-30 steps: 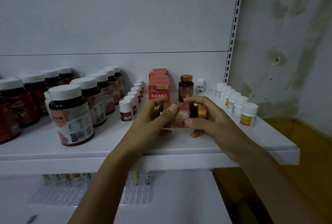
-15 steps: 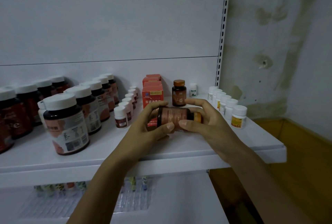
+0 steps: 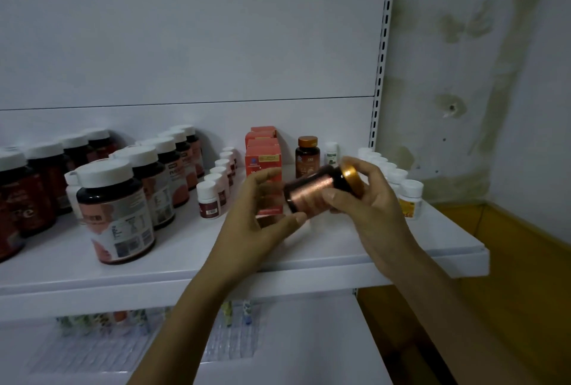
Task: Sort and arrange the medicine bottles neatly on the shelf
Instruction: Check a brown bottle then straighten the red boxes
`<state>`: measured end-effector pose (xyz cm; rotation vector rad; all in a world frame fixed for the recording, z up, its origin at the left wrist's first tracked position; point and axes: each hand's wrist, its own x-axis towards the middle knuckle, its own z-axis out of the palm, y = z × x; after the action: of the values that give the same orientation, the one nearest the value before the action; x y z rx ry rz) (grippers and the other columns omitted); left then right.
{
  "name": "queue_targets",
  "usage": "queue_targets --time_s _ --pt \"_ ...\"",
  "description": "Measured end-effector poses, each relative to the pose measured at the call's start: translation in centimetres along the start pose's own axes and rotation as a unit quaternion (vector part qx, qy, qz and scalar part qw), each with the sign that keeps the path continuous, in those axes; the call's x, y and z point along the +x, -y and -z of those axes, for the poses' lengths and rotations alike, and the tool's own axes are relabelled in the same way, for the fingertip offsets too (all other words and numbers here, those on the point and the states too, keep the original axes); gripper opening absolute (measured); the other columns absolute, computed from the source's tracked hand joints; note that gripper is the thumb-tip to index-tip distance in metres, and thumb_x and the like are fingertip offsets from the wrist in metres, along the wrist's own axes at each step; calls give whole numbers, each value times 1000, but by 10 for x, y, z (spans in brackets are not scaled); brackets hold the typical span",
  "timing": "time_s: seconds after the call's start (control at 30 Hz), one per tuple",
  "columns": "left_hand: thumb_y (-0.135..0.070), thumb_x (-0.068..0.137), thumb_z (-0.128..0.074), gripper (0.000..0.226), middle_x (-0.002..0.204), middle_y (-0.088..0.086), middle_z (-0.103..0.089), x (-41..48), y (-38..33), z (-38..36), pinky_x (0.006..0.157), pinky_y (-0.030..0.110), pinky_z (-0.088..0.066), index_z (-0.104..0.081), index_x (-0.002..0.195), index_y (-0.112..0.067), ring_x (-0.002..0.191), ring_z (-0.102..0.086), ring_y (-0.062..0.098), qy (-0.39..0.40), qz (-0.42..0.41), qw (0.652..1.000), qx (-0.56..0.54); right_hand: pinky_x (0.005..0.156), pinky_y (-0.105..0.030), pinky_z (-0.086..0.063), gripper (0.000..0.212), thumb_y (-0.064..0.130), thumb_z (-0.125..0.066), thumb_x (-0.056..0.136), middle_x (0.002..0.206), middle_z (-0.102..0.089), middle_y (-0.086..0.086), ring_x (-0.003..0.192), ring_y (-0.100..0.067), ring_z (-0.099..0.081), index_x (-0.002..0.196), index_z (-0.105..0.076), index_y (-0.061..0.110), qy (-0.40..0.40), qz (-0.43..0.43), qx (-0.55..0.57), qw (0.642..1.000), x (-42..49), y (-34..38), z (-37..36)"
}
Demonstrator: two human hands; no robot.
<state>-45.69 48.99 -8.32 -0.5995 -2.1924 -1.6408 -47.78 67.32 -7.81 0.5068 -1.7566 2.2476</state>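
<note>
A brown bottle with a gold cap (image 3: 312, 193) is held tilted above the white shelf (image 3: 340, 248), cap up and to the right. My right hand (image 3: 367, 199) grips it at the cap end, fingers curled round it. My left hand (image 3: 262, 214) is just left of the bottle's base, fingers loosely curved; thumb tip near the base, contact unclear. A matching gold-capped bottle (image 3: 306, 156) stands upright behind, next to red boxes (image 3: 263, 156).
Large dark bottles with white caps (image 3: 114, 211) fill the shelf's left side. Rows of small white bottles stand at centre (image 3: 210, 199) and at the right (image 3: 409, 199). A slotted upright (image 3: 381, 53) bounds the shelf. A lower shelf holds blister packs (image 3: 234, 341).
The bottle has tilted from lying level to cap-up and lifted slightly. My left hand's fingers have come off its body, and the right hand now carries it.
</note>
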Motion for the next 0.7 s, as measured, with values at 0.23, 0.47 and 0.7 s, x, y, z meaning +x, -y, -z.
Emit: queue_targets --time_s 0.23,0.47,0.7 --pt "-26 76 -77 78 138 -3 -45 10 3 8 100 27 -42 -32 140 -29 123 -46 12 -117 -112 955 248 85 -30 -46 76 18 -79 75 123 -56 -1 104 -18 -56 138 -36 18 -30 -19 -354 935 48 0 -7" --pt "-35 71 -81 115 160 0 -4 15 23 16 117 35 -13 2 150 -29 147 -4 14 -71 -105 926 355 82 -33 -42 93 28 -72 83 133 -54 -11 116 -32 -54 151 -10 22 -10 -31 -513 858 106 -20 -26" --pt "-40 76 -75 109 159 -10 10 15 30 15 115 29 -9 15 137 -49 145 6 6 -33 -85 935 342 80 -27 -39 62 22 -70 84 129 -57 -7 114 -29 -55 139 -41 29 -1 -22 -518 855 139 -36 -23"
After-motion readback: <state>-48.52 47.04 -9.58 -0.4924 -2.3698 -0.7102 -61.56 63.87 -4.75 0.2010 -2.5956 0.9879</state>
